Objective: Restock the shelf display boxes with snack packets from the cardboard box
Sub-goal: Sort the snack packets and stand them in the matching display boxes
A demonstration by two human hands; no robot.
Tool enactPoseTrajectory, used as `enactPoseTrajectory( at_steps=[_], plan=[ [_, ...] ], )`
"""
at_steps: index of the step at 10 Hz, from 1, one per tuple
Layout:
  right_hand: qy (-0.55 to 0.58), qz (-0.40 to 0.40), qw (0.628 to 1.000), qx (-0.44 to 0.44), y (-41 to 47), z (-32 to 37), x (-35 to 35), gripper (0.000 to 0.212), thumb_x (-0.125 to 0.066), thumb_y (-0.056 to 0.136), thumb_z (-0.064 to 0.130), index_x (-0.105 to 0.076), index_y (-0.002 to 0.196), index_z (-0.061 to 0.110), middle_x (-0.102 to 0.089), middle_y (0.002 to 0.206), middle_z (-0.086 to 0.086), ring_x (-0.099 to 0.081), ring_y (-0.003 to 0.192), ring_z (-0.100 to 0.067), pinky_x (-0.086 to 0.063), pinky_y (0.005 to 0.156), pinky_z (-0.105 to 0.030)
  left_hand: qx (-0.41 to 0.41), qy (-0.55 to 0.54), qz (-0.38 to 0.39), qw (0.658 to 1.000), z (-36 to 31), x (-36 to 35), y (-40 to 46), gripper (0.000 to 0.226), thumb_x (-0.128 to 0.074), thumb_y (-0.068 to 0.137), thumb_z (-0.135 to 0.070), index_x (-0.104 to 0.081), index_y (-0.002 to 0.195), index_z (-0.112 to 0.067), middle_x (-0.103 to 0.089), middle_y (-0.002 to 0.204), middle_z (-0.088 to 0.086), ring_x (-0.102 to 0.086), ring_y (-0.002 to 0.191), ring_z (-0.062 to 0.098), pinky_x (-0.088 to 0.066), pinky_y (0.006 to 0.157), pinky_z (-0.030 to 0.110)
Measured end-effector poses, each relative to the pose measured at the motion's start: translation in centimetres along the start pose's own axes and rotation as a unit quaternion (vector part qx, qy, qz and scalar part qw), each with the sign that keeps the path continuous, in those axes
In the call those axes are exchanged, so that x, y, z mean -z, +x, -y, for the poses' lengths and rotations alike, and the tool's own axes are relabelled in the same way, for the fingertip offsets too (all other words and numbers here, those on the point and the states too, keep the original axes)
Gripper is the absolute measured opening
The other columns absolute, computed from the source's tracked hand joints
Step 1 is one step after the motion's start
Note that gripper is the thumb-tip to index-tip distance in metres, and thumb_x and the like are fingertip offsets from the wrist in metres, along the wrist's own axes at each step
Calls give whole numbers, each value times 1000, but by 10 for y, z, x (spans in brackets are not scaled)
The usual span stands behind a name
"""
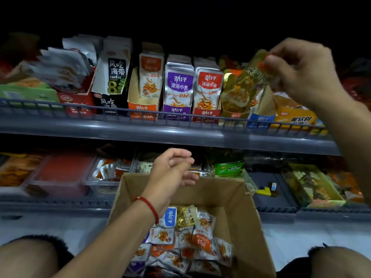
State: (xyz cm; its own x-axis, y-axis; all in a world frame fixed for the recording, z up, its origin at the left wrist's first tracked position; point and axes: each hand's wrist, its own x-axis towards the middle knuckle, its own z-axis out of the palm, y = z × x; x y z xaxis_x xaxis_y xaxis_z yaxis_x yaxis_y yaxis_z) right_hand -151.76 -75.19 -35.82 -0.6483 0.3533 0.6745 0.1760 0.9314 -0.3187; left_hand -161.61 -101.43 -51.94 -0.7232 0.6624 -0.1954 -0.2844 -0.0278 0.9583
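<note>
Nearest me, between my knees, sits the cardboard box [236, 197], half full of snack packets [192, 241]. My left hand [172, 173] hovers over its far rim, fingers loosely curled and holding nothing, probably ready to dip in for more. Far right, my right hand [301, 71] pinches a gold packet [249, 81] by its top edge, tilted above the gold display box [230, 114] on the upper shelf [120, 129]. Dim aisle; grey railed shelving.
</note>
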Motion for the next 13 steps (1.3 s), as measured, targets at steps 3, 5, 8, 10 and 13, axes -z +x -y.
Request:
enactPoseTrajectory(
  at_steps=[3,5,8,10,13],
  plan=[
    [-148,114,981,44,15,-10,-35,23,-55,102,30,-63,118,15,-60,108,-7,-52,97,-18,-46,83,-40,-25,44,-13,999,-6,11,-3,20,-57,96,1,-64,108,-13,-72,106,9,-72,78,26,-62,73,37],
    [-221,73,971,50,17,-22,-50,34,-65,96,37,-61,125,20,-60,120,-9,-58,106,-29,-51,80,-46,-28,58,-16,998,-7,12,-1,19,-57,96,1,-64,107,-13,-72,104,8,-72,76,25,-61,72,36],
    [-148,-35,984,96,-33,-13,-50,26,-59,102,31,-66,116,11,-60,114,-13,-59,101,-28,-50,78,-40,12,149,-18,989,12,21,14,13,-62,94,-3,-65,100,-14,-70,104,14,-69,65,20,-58,61,32],
    [-88,137,979,124,-119,15,-93,19,-56,100,27,-67,111,17,-63,105,-1,-62,92,-20,-55,70,-42,116,353,52,927,62,32,24,13,-56,97,-2,-64,102,-11,-64,98,5,-60,78,15,-49,58,19],
    [-53,345,930,114,-162,9,-132,19,-55,101,33,-66,114,27,-63,112,6,-63,94,-17,-55,74,-39,200,680,80,701,150,43,46,49,-67,89,-33,-57,133,-15,-57,135,10,-57,123,27,-48,99,33]
  ],
)
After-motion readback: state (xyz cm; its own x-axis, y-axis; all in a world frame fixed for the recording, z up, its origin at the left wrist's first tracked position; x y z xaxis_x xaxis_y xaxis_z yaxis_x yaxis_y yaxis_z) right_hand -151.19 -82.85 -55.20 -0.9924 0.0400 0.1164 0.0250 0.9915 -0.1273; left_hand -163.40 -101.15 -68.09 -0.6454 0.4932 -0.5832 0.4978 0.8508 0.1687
